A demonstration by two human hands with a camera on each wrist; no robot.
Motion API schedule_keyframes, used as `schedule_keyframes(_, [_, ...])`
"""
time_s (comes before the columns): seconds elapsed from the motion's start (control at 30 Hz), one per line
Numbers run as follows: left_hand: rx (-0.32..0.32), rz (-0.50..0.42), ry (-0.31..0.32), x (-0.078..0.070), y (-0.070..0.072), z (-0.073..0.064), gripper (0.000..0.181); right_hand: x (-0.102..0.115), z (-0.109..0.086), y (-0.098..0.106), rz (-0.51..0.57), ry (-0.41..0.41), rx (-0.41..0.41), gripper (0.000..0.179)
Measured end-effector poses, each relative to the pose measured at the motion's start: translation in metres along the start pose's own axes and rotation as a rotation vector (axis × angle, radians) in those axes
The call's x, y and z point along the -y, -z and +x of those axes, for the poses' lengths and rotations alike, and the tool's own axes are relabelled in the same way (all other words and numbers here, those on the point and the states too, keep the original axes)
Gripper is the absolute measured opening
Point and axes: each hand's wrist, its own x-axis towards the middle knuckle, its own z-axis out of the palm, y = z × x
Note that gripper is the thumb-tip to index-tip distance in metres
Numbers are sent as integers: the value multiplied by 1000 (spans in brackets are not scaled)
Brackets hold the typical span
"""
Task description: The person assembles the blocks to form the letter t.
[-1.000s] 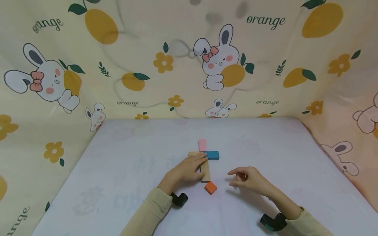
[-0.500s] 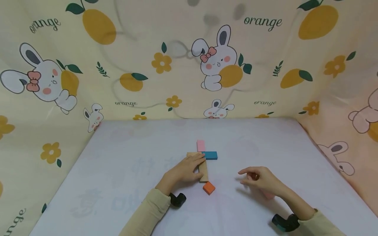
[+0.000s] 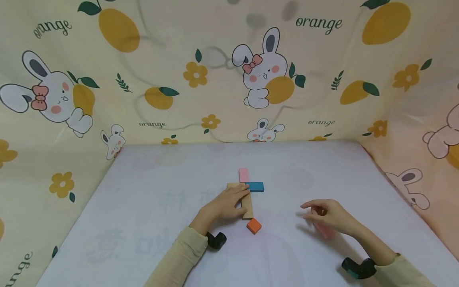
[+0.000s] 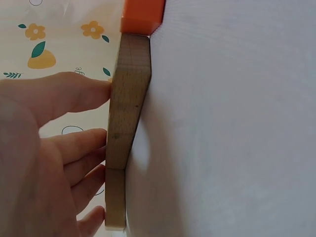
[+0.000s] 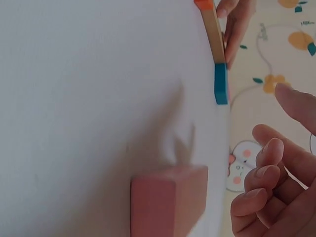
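My left hand rests on wooden blocks, its thumb and fingers extended. In the left wrist view their tips touch the top of the long wooden block, whose end meets a second wooden block. A blue block lies to the right of the fingertips, and a pink block stands behind them. At the near end sits an orange block, turned cornerwise. Off to the right, my right hand hovers with loosely bent fingers and nothing in them. Under it lies another pink block, partly hidden in the head view.
A white table surface carries all the blocks. Behind and at both sides rises a cloth printed with rabbits and oranges. Black wrist cameras sit at both wrists.
My right hand has moved to the right, away from the grouped blocks, and the pink block beneath it has come into view. My left hand stays on the wooden blocks.
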Motion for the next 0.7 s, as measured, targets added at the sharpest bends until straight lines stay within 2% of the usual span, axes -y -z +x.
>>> schedule_keyframes(0.3, [8,10,3,1,-1,1,61,-2,-5,16,-15,-14,22,24])
schedule_keyframes(0.7, [8,20,-4,1,0,3,61,-22,-13,25,-5,-31,42,32])
